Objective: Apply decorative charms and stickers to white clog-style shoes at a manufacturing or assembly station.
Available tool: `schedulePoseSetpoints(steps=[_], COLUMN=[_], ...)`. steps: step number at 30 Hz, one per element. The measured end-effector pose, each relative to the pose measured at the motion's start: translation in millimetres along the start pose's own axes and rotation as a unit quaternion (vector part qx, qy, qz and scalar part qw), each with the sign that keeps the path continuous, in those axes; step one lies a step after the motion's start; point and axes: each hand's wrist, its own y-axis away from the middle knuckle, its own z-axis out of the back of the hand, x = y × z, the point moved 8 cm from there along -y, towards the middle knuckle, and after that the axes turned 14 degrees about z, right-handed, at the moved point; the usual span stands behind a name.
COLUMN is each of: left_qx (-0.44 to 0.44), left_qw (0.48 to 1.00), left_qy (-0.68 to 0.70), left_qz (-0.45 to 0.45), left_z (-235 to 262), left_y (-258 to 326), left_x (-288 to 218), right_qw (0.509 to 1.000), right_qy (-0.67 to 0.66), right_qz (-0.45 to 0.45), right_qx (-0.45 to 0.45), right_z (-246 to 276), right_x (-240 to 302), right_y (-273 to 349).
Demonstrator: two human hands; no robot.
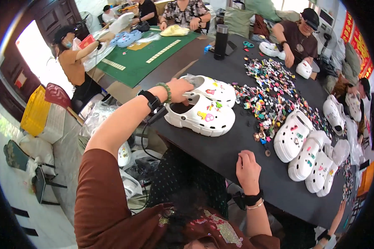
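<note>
My left hand [180, 89] reaches to a pair of white clogs at the table's left edge. Its fingers are closed at the open heel side, around the rims; their tips are partly hidden. The nearer white clog [201, 118] carries colourful charms, its toe pointing right. Behind it, the farther white clog [218, 92] is decorated too, with crumpled clear plastic [192, 79] by its opening. My right hand [248, 166] rests at the near table edge, fingers curled in, with nothing visible in them. It is apart from the clogs.
Loose shoe charms [274, 93] cover much of the black table [212, 151]. Several decorated white clogs [294, 136] stand at the right. A black tumbler [221, 43] stands at the back. People work across this table and around a green-topped table [133, 62] beyond.
</note>
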Motion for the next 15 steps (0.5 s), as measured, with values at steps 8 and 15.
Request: schedulePoseSetpoints(steps=[8,15], left_qx=[-0.188,-0.217], left_qw=[0.971,0.931], left_qy=[0.148,0.156], left_qz=[-0.012,0.249], left_z=[22,51], left_y=[40,42], left_x=[35,155], right_qw=[1.0,0.999], right_qy=[-0.002,-0.002], right_qz=[0.011,0.003], right_qx=[0.007,0.032], right_z=[-4,-5], right_x=[-1,-1], right_y=[-1,-5])
